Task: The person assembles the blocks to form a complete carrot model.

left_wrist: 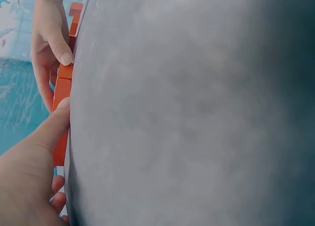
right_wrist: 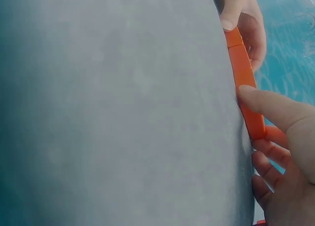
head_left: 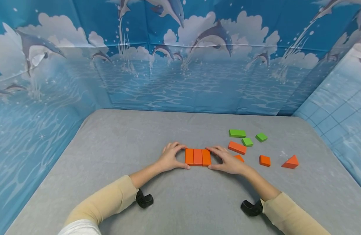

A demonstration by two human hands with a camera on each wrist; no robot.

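Three orange rectangular blocks lie side by side on the grey table in the head view: a left block (head_left: 189, 157), a middle block (head_left: 198, 157) and a right block (head_left: 206, 157). My left hand (head_left: 169, 158) pinches the left block, thumb at its near end and forefinger at its far end. On the other side, my right hand (head_left: 229, 162) holds the right block the same way. In the right wrist view the right thumb (right_wrist: 266, 102) presses the near face of the row. The left thumb (left_wrist: 55, 122) touches it in the left wrist view.
Right of the hands lie a long green block (head_left: 237, 133), small green blocks (head_left: 247, 142) (head_left: 261, 137), a long orange block (head_left: 237, 148), a small orange block (head_left: 264, 160) and an orange triangular block (head_left: 290, 162). Another orange block (head_left: 239, 158) is partly hidden behind the right hand.
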